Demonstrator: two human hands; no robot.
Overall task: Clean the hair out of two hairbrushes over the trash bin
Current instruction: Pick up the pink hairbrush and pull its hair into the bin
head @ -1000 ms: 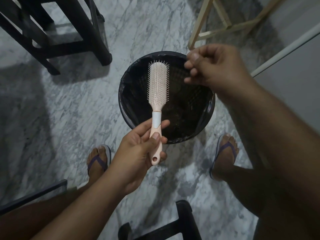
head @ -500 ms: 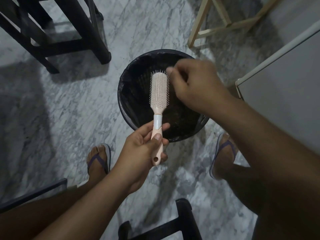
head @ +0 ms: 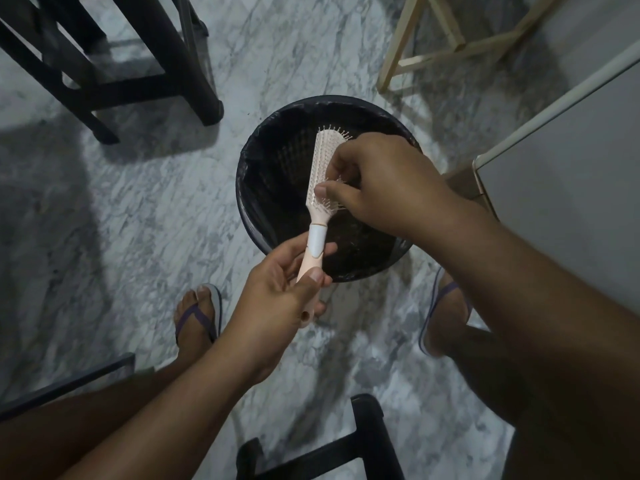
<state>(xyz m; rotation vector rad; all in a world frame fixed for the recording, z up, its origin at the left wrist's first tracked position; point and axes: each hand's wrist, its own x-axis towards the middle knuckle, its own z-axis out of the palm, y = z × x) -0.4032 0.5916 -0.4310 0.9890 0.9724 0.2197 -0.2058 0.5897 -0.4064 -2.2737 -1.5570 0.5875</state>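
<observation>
A pink hairbrush (head: pixel 321 157) with a white band on its handle is held over the black-lined trash bin (head: pixel 252 174). My left hand (head: pixel 277 296) grips the handle from below, thumb on top. My right hand (head: pixel 377 181) lies over the right side of the bristle pad, thumb and fingers curled and pinching among the bristles near the lower end. Whether hair sits between the fingertips I cannot see. Only one brush is in view.
The bin stands on a grey marble floor between my feet in sandals (head: pixel 199 317). A dark chair (head: pixel 114 60) is at the upper left, a light wooden frame (head: pixel 450 39) at the upper right, a white cabinet (head: pixel 561 161) at the right, and a black frame (head: pixel 346 445) at the bottom.
My right hand came down from above the bin's far rim onto the brush and slid toward the lower bristles. The brush tilted a little and moved toward the bin's middle.
</observation>
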